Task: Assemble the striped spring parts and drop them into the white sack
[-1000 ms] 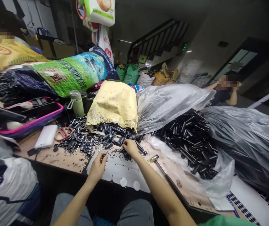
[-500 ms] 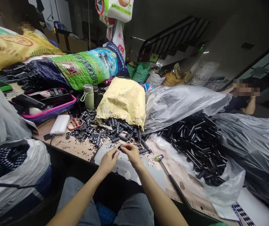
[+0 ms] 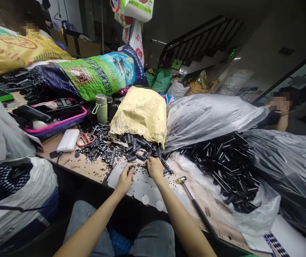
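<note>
My left hand (image 3: 124,180) is closed around a small black part (image 3: 130,167) that pokes out by the fingertips; most of it is hidden. To its right, my right hand (image 3: 155,167) reaches palm-down with curled fingertips among small dark pieces (image 3: 141,165) at the far edge of a grey sheet (image 3: 147,185). Whatever those fingertips pinch is too small to make out. Just beyond both hands lie black-and-white checked rollers (image 3: 134,142), some with metal pins, spilling from a yellow sack (image 3: 141,109). Black discs (image 3: 119,151) are scattered among them.
Right of the sheet lies a hammer (image 3: 193,196). Further right, black tubes (image 3: 222,164) are heaped on plastic. Scissors (image 3: 85,140), a white power bank (image 3: 68,140), a green flask (image 3: 100,109) and a pink-rimmed basket (image 3: 58,125) stand left. Another person (image 3: 281,110) sits at far right.
My hands were together over the sheet and have parted. The right one moved forward and slightly right to the small pieces, while the left shifted slightly left, still holding the black part.
</note>
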{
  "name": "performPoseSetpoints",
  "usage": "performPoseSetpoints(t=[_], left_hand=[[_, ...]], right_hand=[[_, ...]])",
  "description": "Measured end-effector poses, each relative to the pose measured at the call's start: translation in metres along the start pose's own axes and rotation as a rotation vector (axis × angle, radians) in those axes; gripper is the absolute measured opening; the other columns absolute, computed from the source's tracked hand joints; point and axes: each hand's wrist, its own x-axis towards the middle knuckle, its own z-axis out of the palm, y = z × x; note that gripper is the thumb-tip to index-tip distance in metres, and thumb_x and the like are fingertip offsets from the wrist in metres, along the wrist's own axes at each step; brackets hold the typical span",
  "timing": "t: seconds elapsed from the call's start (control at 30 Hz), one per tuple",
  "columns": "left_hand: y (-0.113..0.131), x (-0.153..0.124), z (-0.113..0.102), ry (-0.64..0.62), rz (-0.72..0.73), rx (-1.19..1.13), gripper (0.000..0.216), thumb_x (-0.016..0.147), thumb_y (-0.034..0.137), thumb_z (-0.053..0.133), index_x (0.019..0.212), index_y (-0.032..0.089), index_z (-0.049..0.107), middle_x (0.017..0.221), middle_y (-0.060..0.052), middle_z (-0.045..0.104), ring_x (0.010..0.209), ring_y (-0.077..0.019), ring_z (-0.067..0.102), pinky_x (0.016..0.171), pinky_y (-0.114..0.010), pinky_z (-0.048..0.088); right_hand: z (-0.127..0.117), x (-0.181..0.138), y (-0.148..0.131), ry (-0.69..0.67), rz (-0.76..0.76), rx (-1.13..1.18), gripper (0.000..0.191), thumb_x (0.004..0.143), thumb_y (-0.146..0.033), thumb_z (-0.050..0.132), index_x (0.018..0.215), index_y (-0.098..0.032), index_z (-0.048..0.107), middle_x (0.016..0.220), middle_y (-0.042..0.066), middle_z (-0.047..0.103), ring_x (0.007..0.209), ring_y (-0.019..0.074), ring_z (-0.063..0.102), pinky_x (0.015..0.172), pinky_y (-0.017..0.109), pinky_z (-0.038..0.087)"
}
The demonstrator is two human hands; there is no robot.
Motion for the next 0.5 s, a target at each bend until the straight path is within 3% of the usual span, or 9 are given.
performPoseSetpoints(t=[0.07, 0.27, 0.4, 0.5], left_hand=[[-0.002, 0.001, -0.001, 0.02, -0.029, -0.059, 0.045, 0.081, 0.048, 0.035, 0.11, 0.016, 0.046, 0.075, -0.001, 0.053, 0.047, -0.0082, 0.047, 0.041, -0.02, 0.039], [-0.004, 0.001, -0.009, 0.035, -0.031, -0.088, 0.042, 0.077, 0.05, 0.041, 0.103, 0.018, 0.048, 0.071, 0.002, 0.049, 0.044, -0.0069, 0.043, 0.041, -0.02, 0.037], [-0.009, 0.005, -0.007, 0.03, -0.059, -0.046, 0.044, 0.076, 0.053, 0.041, 0.104, 0.02, 0.047, 0.07, 0.002, 0.05, 0.043, -0.0082, 0.043, 0.041, -0.022, 0.037], [-0.01, 0.01, -0.006, 0.04, -0.059, 0.015, 0.045, 0.076, 0.053, 0.042, 0.105, 0.02, 0.047, 0.068, 0.002, 0.052, 0.046, -0.0104, 0.045, 0.044, -0.023, 0.04]], right_hand=[[0.0, 0.016, 0.004, 0.014, 0.053, -0.119, 0.026, 0.084, -0.024, 0.04, 0.099, -0.015, 0.06, 0.096, 0.013, 0.063, 0.101, 0.0244, 0.048, 0.084, 0.036, 0.036], [-0.002, 0.04, -0.004, -0.055, 0.085, -0.319, 0.026, 0.083, -0.022, 0.039, 0.095, -0.015, 0.06, 0.086, 0.012, 0.064, 0.089, 0.0227, 0.055, 0.073, 0.03, 0.039], [-0.032, 0.088, -0.011, -0.028, 0.085, -0.379, 0.037, 0.089, -0.024, 0.028, 0.124, -0.018, 0.04, 0.106, 0.01, 0.06, 0.096, 0.0191, 0.055, 0.077, 0.029, 0.039], [-0.054, 0.124, -0.008, -0.119, 0.088, -0.405, 0.032, 0.089, -0.027, 0.032, 0.115, -0.017, 0.049, 0.106, 0.009, 0.06, 0.096, 0.0166, 0.055, 0.079, 0.027, 0.041]])
